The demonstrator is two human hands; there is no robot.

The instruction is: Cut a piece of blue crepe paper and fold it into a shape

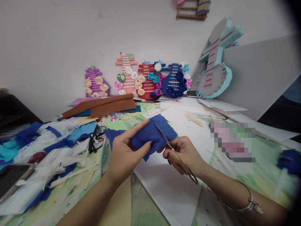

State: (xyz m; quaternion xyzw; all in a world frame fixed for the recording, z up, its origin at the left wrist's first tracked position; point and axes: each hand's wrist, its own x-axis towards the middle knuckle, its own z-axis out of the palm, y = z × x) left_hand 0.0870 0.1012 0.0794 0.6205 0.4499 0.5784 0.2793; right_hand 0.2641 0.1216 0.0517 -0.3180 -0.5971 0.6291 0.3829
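Blue crepe paper [150, 133], a folded ribbed piece, is held up over the middle of the bench [164, 188], above a white sheet [169, 185] that lies near the front edge. From the head camera, the left hand [124, 153] grasps the paper's left part, fingers stretched along its top and thumb pressed against its lower edge. The right hand [184, 152] is clenched around the handles of the gold scissors [175, 150]; their blades lie across the paper's right part, tips pointing up and away toward the back of the bench. A silver bracelet [249, 204] circles the right wrist near the front right corner.

On the left side of the bench lie blue and white scraps [56, 141], black glasses [96, 138] just beside the left hand, and a dark phone [11, 177] at the left edge. Brown felt sheets [101, 106] lie toward the back left. Along the back edge, against the wall, stand small flowered guitar models [145, 81] in purple, pink, red and blue, and a bigger pale blue guitar [215, 69] leans at the back right. Another blue wad [290, 160] sits at the right edge.
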